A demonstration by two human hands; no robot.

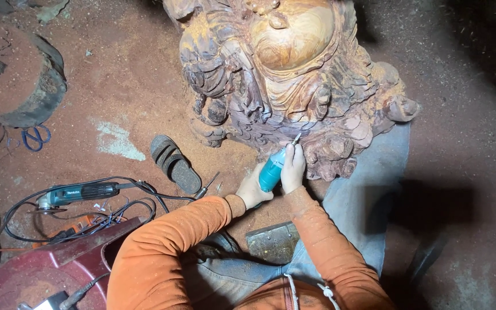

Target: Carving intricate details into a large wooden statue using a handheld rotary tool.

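Carving is the step in hand: a teal rotary tool (272,170) has its thin bit laid against the lower front folds of a large wood carving (294,80) that stands on the red, dust-covered floor (127,86). The right hand (293,168) wraps the tool near its nose, fingers closed around it, while the left hand (252,189) grips the tool's rear end, fingers likewise closed. Both arms wear orange sleeves, and the person sits close, jeans-clad legs drawn up on either side of the carving's base. The work seems to be fine detailing of the folds, and any further pass would call for a steady two-handed hold and light pressure so the bit does not skid across finished relief. Left of the hands lie a dark sandal (174,163) and a small chisel (206,186); farther left, a teal grinder (78,194) rests among black cables, well apart from a stump (21,80).
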